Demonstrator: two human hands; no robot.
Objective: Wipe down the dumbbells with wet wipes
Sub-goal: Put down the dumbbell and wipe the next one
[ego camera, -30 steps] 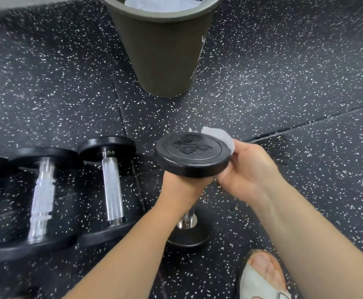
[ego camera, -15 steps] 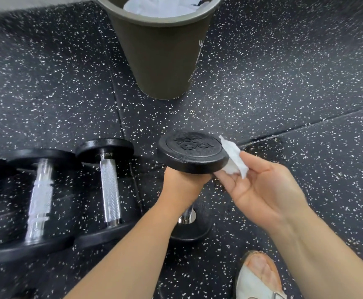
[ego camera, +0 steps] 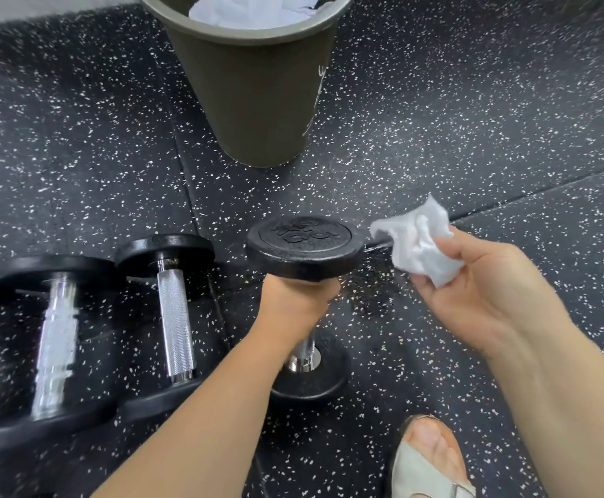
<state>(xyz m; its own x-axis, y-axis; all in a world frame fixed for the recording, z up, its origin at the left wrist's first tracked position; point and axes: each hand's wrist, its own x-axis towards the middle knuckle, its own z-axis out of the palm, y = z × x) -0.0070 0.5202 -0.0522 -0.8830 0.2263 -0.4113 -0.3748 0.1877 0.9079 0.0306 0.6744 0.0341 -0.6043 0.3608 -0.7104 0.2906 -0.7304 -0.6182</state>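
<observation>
The left hand [ego camera: 295, 300] grips the upright dumbbell [ego camera: 305, 248] by its handle; the right hand [ego camera: 472, 292] pinches a crumpled wipe [ego camera: 419, 248] just beside it. Refold to a clean face before wiping again.

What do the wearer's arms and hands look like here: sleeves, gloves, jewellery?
Both forearms are bare to the frame edge: no sleeves visible. The left hand and right hand are ungloved, and no rings, watch or wristband show on the visible parts. No marks or tattoos can be seen. The only clothing in view is a pale open-toed sandal on one foot.
</observation>
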